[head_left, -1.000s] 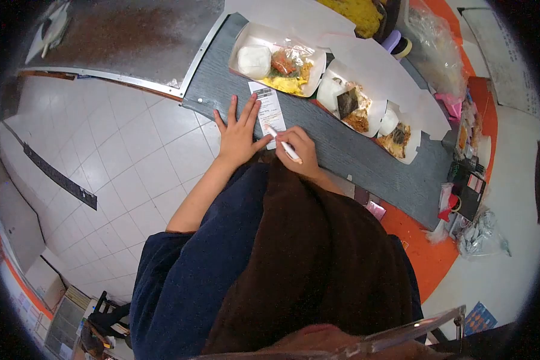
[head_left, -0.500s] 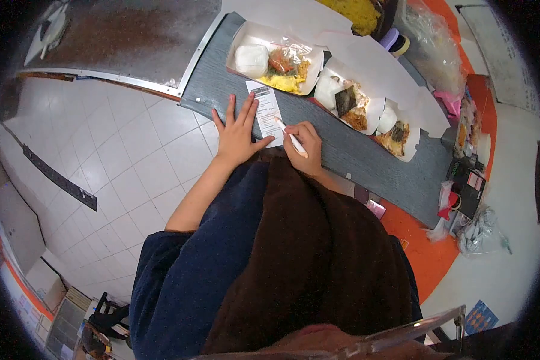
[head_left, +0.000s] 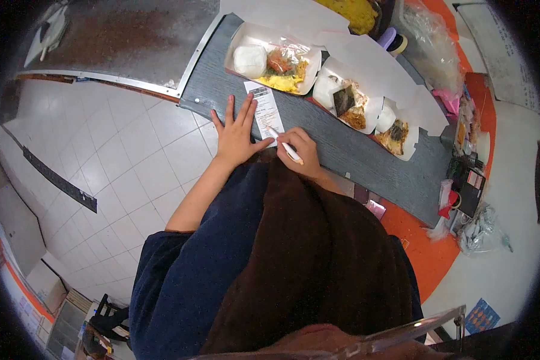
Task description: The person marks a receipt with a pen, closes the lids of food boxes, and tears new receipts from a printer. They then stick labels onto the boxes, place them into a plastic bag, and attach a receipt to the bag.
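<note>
A narrow printed receipt (head_left: 264,110) lies on the dark grey counter, with orange marks on its lower half. My left hand (head_left: 236,133) rests flat on the receipt's left side, fingers spread. In my right hand (head_left: 302,150) is a white pen (head_left: 288,147), its tip at the lower part of the paper. Just beyond stand three open paper food boxes. The left box (head_left: 309,84) holds a white rice mound (head_left: 249,60) and yellow food (head_left: 280,83). Rice and a dark square piece (head_left: 344,100) sit in the middle box, and the right box (head_left: 411,153) holds rice and browned food.
A dark metal-edged surface (head_left: 120,42) adjoins the counter (head_left: 366,162) at upper left. Tape rolls (head_left: 397,45) and clear plastic bags (head_left: 432,48) lie behind the boxes. A black box (head_left: 467,186) and a bagged bundle (head_left: 483,233) are at the right end.
My right hand and the pen have shifted slightly left and down along the receipt. More orange marks show on the paper. My left hand stays in place.
</note>
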A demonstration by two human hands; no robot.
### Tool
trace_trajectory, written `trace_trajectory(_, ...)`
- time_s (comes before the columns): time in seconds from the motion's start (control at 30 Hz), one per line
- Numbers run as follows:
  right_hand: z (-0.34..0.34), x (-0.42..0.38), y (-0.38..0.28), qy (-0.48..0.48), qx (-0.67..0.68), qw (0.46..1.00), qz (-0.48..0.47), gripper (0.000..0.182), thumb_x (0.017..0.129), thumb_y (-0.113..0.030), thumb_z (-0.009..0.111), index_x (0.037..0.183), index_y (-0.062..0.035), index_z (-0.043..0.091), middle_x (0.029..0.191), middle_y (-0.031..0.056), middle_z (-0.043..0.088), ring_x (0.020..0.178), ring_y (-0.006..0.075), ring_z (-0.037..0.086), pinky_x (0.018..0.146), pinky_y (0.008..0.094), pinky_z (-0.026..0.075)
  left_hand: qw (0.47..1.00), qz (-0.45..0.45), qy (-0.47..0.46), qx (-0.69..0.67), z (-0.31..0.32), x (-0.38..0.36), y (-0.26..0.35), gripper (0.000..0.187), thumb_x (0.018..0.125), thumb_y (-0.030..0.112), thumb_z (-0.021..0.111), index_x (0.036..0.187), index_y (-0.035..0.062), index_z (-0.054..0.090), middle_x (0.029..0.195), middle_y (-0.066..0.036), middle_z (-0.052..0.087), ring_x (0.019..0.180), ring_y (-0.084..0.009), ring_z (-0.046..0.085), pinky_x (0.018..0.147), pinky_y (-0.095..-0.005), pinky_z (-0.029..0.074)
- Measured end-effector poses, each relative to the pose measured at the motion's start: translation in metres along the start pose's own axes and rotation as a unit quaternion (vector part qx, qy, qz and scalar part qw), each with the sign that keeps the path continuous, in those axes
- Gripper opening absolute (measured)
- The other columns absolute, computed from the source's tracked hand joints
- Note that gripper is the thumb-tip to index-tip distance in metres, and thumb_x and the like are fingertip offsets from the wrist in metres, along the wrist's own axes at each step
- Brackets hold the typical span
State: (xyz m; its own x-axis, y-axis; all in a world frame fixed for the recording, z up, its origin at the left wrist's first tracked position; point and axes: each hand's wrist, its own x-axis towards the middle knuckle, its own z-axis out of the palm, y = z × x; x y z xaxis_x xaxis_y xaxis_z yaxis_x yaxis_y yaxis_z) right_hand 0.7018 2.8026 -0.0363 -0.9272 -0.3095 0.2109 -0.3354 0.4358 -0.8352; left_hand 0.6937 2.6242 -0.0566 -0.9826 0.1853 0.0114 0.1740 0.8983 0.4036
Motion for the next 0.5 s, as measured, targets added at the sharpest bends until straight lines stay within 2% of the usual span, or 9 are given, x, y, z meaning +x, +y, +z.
trace_trajectory(0.07, 0.0, -0.001, 0.001, -0.012, 0.002, 1.0, -0.009, 0.014, 0.068, -0.001, 0.06, 0.081, -0.0009, 0.055, 0.08, 0.013, 0.053, 0.069, 0.028, 0.056, 0.061, 0.0333, 0.045, 1.0, -0.001, -0.004, -0.006, -0.001, 0.0, 0.001, 0.091, 0.064, 0.057, 0.06, 0.133, 0.0076, 0.028, 0.142, -0.003, 0.018, 0.131, -0.0334, 0.007, 0.094, -0.0665, 0.0)
trace_trajectory(0.13, -0.003, -0.002, 0.002, 0.052, -0.03, 0.998, 0.037, 0.014, 0.069, 0.0, 0.06, 0.081, -0.0007, 0.055, 0.078, 0.0123, 0.052, 0.068, 0.0253, 0.056, 0.061, 0.0319, 0.045, 1.0, -0.002, -0.006, -0.005, -0.001, -0.001, 0.001, 0.09, 0.064, 0.057, 0.06, 0.132, 0.0079, 0.028, 0.142, -0.005, 0.018, 0.131, -0.0333, 0.007, 0.094, -0.0661, 0.0)
trace_trajectory(0.17, -0.003, -0.003, 0.003, 0.053, -0.03, 0.997, 0.037, 0.014, 0.069, 0.0, 0.06, 0.081, -0.0007, 0.055, 0.078, 0.0123, 0.052, 0.068, 0.0253, 0.056, 0.061, 0.0319, 0.045, 1.0, -0.002, -0.005, -0.004, 0.0, -0.001, 0.001, 0.09, 0.064, 0.057, 0.06, 0.132, 0.0079, 0.028, 0.142, -0.005, 0.018, 0.131, -0.0333, 0.007, 0.094, -0.0661, 0.0)
trace_trajectory(0.23, -0.002, -0.007, 0.009, 0.14, 0.055, 0.984, 0.095, 0.012, 0.07, 0.001, 0.06, 0.081, -0.0009, 0.055, 0.076, 0.0114, 0.052, 0.068, 0.0218, 0.056, 0.061, 0.0298, 0.045, 0.999, -0.01, 0.033, -0.031, 0.007, -0.002, 0.001, 0.083, 0.065, 0.056, 0.06, 0.131, 0.0115, 0.033, 0.142, -0.008, 0.018, 0.131, -0.0348, 0.007, 0.093, -0.0672, 0.0)
trace_trajectory(0.3, -0.003, -0.01, 0.011, 0.167, 0.092, 0.976, 0.107, 0.012, 0.071, 0.001, 0.06, 0.081, -0.0008, 0.055, 0.076, 0.0112, 0.053, 0.069, 0.0197, 0.056, 0.062, 0.0285, 0.045, 0.999, -0.004, 0.035, -0.019, 0.012, -0.002, 0.001, 0.079, 0.066, 0.055, 0.06, 0.129, 0.0137, 0.036, 0.142, -0.01, 0.017, 0.131, -0.036, 0.006, 0.092, -0.068, 0.0)
trace_trajectory(0.37, -0.001, -0.01, 0.008, 0.209, 0.273, 0.92, 0.186, 0.012, 0.07, 0.0, 0.061, 0.08, -0.0008, 0.055, 0.078, 0.0112, 0.055, 0.07, 0.0201, 0.057, 0.062, 0.0287, 0.045, 0.999, 0.0, 0.036, -0.006, 0.014, -0.003, 0.001, 0.075, 0.067, 0.054, 0.06, 0.128, 0.0159, 0.038, 0.142, -0.012, 0.017, 0.13, -0.0373, 0.006, 0.091, -0.0687, 0.001)
trace_trajectory(0.4, -0.002, -0.011, 0.01, 0.208, 0.273, 0.921, 0.186, 0.012, 0.07, 0.0, 0.061, 0.08, -0.0008, 0.055, 0.078, 0.0112, 0.055, 0.07, 0.0201, 0.057, 0.062, 0.0287, 0.045, 0.999, -0.002, 0.038, -0.01, 0.014, -0.003, 0.002, 0.074, 0.067, 0.053, 0.061, 0.128, 0.0177, 0.04, 0.141, -0.013, 0.016, 0.13, -0.0383, 0.005, 0.091, -0.0692, 0.001)
trace_trajectory(0.47, -0.004, -0.012, 0.012, 0.053, 0.09, 0.993, 0.062, 0.013, 0.069, -0.001, 0.063, 0.079, -0.0005, 0.055, 0.079, 0.0112, 0.056, 0.071, 0.0215, 0.058, 0.063, 0.0297, 0.046, 0.999, 0.001, 0.038, -0.016, 0.012, -0.002, 0.004, 0.072, 0.067, 0.052, 0.062, 0.127, 0.0194, 0.041, 0.141, -0.014, 0.016, 0.13, -0.0394, 0.004, 0.09, -0.0697, 0.001)
trace_trajectory(0.5, -0.004, -0.012, 0.011, 0.054, 0.09, 0.993, 0.063, 0.013, 0.069, -0.001, 0.063, 0.079, -0.0005, 0.055, 0.079, 0.0112, 0.056, 0.071, 0.0215, 0.058, 0.063, 0.0297, 0.046, 1.0, -0.003, 0.023, -0.013, 0.009, -0.002, 0.004, 0.072, 0.066, 0.052, 0.062, 0.127, 0.0199, 0.04, 0.141, -0.015, 0.015, 0.13, -0.0395, 0.004, 0.09, -0.0696, 0.001)
